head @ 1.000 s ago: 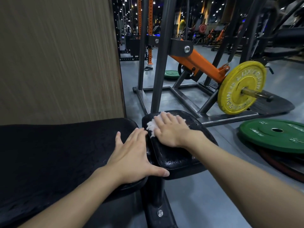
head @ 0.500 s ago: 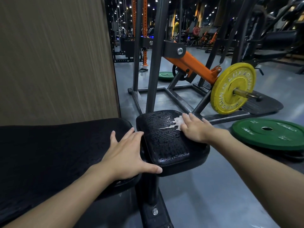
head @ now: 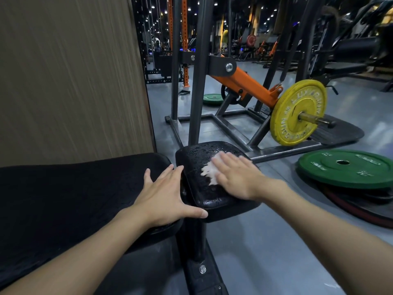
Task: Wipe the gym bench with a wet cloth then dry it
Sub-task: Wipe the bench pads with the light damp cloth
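Right hand [head: 236, 175] swept back leftward, palm flat pressing cloth [head: 209, 171] on seat pad [head: 197, 154]; left hand [head: 168, 194] open, bracing. Pad glistens; drying remains, I judge.

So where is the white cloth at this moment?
The white cloth lies on the small seat pad, pressed flat under the right hand, just right of the left hand on the long pad.
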`<control>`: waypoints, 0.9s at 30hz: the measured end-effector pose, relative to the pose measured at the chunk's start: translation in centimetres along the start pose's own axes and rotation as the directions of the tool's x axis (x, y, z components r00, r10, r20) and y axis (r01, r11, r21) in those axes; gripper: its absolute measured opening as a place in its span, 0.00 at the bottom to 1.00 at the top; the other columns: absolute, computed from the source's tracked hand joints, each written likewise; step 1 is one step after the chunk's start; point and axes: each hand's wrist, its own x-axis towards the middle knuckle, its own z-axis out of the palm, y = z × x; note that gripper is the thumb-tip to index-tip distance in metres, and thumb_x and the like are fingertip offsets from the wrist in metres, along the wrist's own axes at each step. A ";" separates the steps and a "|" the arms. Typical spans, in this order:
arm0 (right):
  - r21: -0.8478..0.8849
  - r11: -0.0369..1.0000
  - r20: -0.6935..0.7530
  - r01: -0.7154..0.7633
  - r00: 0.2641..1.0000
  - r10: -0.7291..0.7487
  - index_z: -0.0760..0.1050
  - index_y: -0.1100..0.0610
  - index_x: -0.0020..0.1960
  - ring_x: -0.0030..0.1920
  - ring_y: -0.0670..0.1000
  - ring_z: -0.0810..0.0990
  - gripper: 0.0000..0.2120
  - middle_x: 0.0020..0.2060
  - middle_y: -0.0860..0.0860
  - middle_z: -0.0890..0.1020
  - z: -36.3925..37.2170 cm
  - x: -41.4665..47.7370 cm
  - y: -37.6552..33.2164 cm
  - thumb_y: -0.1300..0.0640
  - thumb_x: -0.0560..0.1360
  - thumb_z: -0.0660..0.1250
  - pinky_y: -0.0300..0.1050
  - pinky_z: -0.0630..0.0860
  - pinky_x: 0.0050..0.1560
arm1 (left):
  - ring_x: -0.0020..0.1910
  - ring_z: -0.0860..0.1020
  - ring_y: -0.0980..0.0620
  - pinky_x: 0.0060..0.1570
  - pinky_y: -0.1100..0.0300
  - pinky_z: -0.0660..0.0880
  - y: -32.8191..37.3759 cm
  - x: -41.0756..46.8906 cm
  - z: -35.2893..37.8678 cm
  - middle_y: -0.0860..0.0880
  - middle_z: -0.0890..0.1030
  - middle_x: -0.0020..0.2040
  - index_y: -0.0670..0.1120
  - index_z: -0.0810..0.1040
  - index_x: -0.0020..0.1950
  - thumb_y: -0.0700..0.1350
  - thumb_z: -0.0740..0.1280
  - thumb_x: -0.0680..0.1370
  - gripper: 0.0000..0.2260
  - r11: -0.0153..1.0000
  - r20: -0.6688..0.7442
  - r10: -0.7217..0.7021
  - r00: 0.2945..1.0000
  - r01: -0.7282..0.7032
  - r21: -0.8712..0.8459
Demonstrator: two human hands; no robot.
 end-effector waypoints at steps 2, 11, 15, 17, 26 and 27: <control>0.013 0.993 0.008 -0.114 0.993 0.114 0.46 0.50 0.81 0.80 0.51 0.44 0.28 0.81 0.52 0.46 0.2 0.1 2.7 0.45 0.83 0.44 0.54 0.44 0.78 | 0.78 0.44 0.59 0.74 0.39 0.35 0.1 -0.1 -0.1 0.54 0.54 0.80 0.49 0.49 0.79 0.78 0.67 0.58 0.59 1.000 -0.011 0.013 1.000 -0.013 -0.018; -0.010 1.000 -0.191 0.003 0.982 -0.005 0.58 0.55 0.79 0.79 0.58 0.55 0.38 0.78 0.59 0.59 2.0 -3.5 -6.0 0.41 0.74 0.35 0.60 0.51 0.76 | 0.78 0.52 0.59 0.75 0.44 0.36 -0.5 0.0 -0.4 0.51 0.60 0.79 0.49 0.54 0.79 0.68 0.57 0.65 0.46 0.988 0.009 0.057 0.998 -0.055 -0.141; -0.010 0.996 -0.440 0.087 0.894 -0.083 0.71 0.52 0.72 0.71 0.58 0.69 0.25 0.71 0.56 0.72 4.2 -5.8 -6.6 0.44 0.80 0.53 0.58 0.62 0.71 | 0.68 0.66 0.63 0.76 0.48 0.37 -0.6 0.0 -0.8 0.55 0.71 0.71 0.53 0.61 0.73 0.52 0.51 0.69 0.31 0.952 0.000 -0.004 1.000 0.004 -0.307; -0.041 0.995 -0.488 0.089 0.867 -0.098 0.69 0.51 0.73 0.71 0.58 0.69 0.24 0.71 0.55 0.72 5.2 -7.1 -5.0 0.43 0.81 0.53 0.56 0.61 0.72 | 0.66 0.66 0.64 0.76 0.48 0.38 -0.6 0.1 -0.6 0.55 0.71 0.71 0.53 0.62 0.73 0.49 0.51 0.74 0.26 0.959 -0.002 -0.004 1.000 0.004 -0.284; 0.450 0.872 -0.670 -0.191 0.573 0.471 0.65 0.61 0.74 0.76 0.66 0.59 0.25 0.74 0.63 0.65 8.6 -6.0 -6.9 0.51 0.81 0.51 0.67 0.52 0.75 | 0.76 0.54 0.61 0.75 0.47 0.36 -0.4 0.3 -0.2 0.52 0.63 0.77 0.54 0.60 0.75 0.45 0.52 0.80 0.23 0.981 -0.005 0.010 1.000 -0.010 -0.193; 0.468 0.864 -0.668 -0.187 0.565 0.484 0.65 0.61 0.73 0.76 0.67 0.58 0.24 0.74 0.64 0.65 8.6 -5.6 -8.7 0.51 0.81 0.51 0.68 0.52 0.74 | 0.77 0.53 0.61 0.75 0.47 0.36 -0.5 0.5 -0.1 0.51 0.62 0.77 0.54 0.60 0.75 0.45 0.52 0.80 0.23 0.984 -0.006 0.009 1.000 -0.010 -0.180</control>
